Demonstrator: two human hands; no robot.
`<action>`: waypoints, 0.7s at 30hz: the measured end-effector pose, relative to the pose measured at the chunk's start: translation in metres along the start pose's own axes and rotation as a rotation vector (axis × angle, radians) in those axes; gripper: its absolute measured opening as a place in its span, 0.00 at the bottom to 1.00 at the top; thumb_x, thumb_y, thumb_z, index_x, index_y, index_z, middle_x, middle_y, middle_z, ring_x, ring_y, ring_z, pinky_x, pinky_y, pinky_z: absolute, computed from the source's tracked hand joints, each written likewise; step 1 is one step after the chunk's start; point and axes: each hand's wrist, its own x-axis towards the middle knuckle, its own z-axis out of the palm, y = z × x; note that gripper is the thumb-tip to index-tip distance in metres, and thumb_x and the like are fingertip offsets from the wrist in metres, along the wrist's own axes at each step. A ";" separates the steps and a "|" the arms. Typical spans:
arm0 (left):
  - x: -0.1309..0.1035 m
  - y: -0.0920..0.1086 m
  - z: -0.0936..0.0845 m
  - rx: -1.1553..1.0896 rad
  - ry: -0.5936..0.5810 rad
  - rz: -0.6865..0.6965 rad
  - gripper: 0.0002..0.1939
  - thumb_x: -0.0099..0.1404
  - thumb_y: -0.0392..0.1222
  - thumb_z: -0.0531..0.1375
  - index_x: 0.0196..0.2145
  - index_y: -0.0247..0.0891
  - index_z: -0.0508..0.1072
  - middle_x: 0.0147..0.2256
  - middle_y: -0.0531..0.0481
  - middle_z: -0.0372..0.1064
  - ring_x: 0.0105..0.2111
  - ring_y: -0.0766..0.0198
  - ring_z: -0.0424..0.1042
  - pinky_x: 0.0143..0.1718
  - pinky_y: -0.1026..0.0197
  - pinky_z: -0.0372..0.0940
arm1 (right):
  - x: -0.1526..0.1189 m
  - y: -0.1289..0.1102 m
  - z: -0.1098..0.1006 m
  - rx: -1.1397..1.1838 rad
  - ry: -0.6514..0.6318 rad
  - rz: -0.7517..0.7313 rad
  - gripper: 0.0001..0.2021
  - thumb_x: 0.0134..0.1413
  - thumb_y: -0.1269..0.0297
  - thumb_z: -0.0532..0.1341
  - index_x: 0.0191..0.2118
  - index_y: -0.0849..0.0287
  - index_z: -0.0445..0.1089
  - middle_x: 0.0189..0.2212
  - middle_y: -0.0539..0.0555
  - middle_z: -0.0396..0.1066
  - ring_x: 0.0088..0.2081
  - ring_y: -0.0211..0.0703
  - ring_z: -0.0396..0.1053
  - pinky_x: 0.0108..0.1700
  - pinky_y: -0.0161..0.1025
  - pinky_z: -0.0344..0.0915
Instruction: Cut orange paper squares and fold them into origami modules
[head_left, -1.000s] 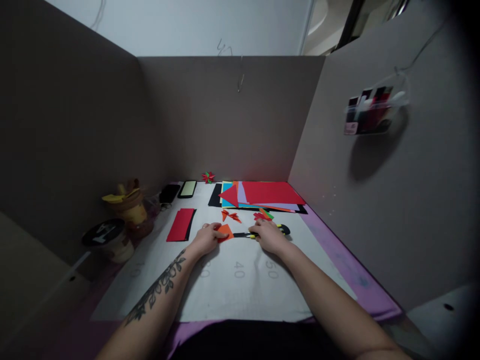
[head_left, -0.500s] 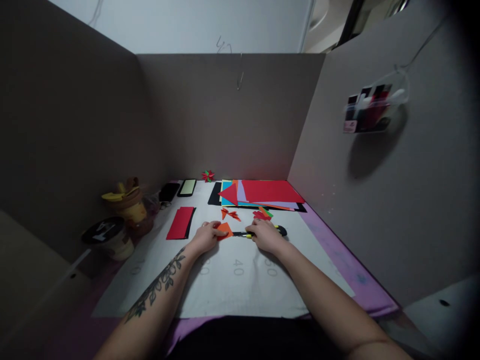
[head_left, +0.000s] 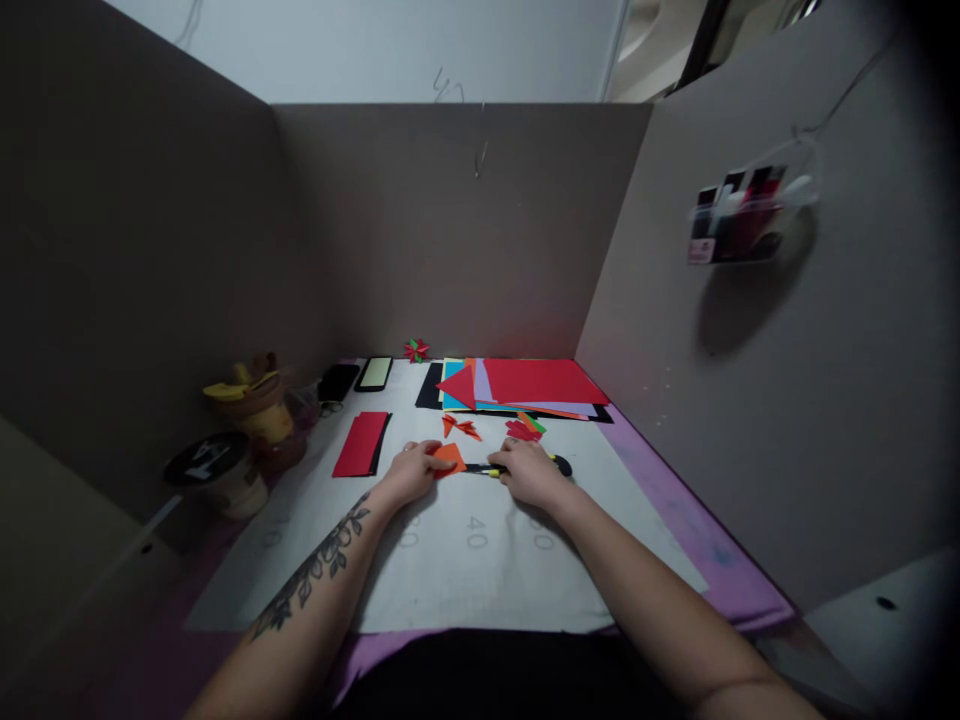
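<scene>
My left hand holds an orange piece of paper flat on the white sheet, its thumb and fingers on the paper's left side. A black and yellow cutting tool lies under my right hand, whose fingers are closed on it. The tool's dark tip reaches the right edge of the orange paper. Just behind are small folded orange pieces. Red strips with a green and an orange strip lie behind my right hand.
Red paper strips lie left, with two phones behind. Coloured sheets are stacked at the back beside a paper star. A lidded cup and a pot stand left. Grey walls surround the table.
The cutting tool and my right hand have shifted very slightly left. My left hand still holds the orange paper in nearly the same place.
</scene>
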 end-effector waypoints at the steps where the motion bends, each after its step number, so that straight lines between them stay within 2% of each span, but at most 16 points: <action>1: 0.000 0.000 0.000 0.002 0.002 0.003 0.18 0.63 0.37 0.51 0.43 0.50 0.77 0.54 0.50 0.63 0.51 0.52 0.60 0.52 0.53 0.57 | -0.001 0.000 -0.001 0.003 -0.002 0.003 0.15 0.52 0.69 0.56 0.45 0.53 0.72 0.40 0.58 0.68 0.44 0.49 0.64 0.42 0.40 0.53; 8: -0.006 0.010 -0.006 0.050 0.033 0.010 0.18 0.64 0.41 0.50 0.46 0.52 0.75 0.47 0.46 0.65 0.45 0.54 0.63 0.48 0.54 0.58 | 0.000 0.007 0.001 -0.001 0.031 0.019 0.16 0.53 0.70 0.55 0.47 0.52 0.70 0.41 0.57 0.68 0.45 0.48 0.63 0.43 0.41 0.53; 14: -0.010 0.015 -0.008 0.045 0.073 -0.038 0.18 0.63 0.43 0.53 0.50 0.49 0.72 0.40 0.46 0.65 0.40 0.59 0.66 0.44 0.59 0.60 | 0.006 0.013 0.007 0.038 0.038 -0.011 0.18 0.51 0.71 0.57 0.49 0.52 0.69 0.43 0.56 0.67 0.45 0.47 0.62 0.45 0.40 0.53; 17: -0.009 0.014 -0.007 0.038 0.118 0.044 0.19 0.62 0.37 0.53 0.50 0.48 0.72 0.41 0.46 0.66 0.42 0.58 0.65 0.45 0.58 0.60 | 0.009 0.016 0.009 0.049 0.041 -0.011 0.18 0.51 0.71 0.58 0.48 0.51 0.70 0.43 0.56 0.67 0.45 0.47 0.62 0.46 0.41 0.52; 21: -0.008 0.015 -0.008 -0.007 0.112 0.196 0.22 0.62 0.30 0.49 0.45 0.50 0.75 0.45 0.48 0.67 0.46 0.59 0.63 0.49 0.56 0.58 | 0.011 0.017 0.009 0.039 0.038 -0.024 0.17 0.52 0.71 0.57 0.47 0.50 0.70 0.43 0.56 0.66 0.46 0.46 0.62 0.47 0.41 0.52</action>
